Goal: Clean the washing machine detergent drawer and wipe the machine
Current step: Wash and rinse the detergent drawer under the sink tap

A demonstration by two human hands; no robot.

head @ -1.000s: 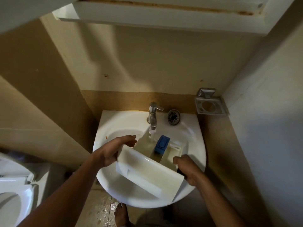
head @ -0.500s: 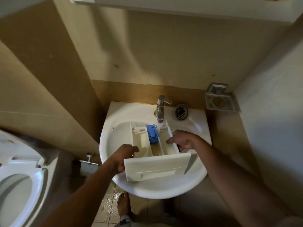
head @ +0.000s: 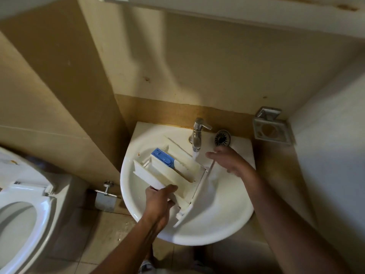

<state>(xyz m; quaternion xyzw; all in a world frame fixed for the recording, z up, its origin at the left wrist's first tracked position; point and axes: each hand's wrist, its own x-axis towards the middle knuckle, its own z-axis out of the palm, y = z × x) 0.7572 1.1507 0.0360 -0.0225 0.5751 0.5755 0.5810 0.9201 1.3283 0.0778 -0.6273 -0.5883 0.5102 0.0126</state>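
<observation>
The white detergent drawer (head: pixel 173 175) lies tilted inside the white washbasin (head: pixel 227 224), with its front panel (head: pixel 199 196) turned toward the right. A blue insert (head: pixel 163 160) sits in the drawer's far left compartment. My left hand (head: pixel 160 204) grips the drawer's near side wall. My right hand (head: pixel 229 161) hovers at the drawer's far right corner, fingers spread, beside the stream of water falling from the chrome tap (head: pixel 197 133). The washing machine is out of sight.
A round drain cover (head: pixel 222 137) lies on the basin's rim behind my right hand. A metal soap holder (head: pixel 271 129) hangs on the right wall. A toilet (head: pixel 21 214) stands at the left, a paper holder (head: pixel 105 196) between it and the basin. A shelf runs overhead.
The drawer has turned in the basin, its front panel swinging from facing me to facing right. My right hand came off the drawer and moved toward the tap. The camera shifted slightly.
</observation>
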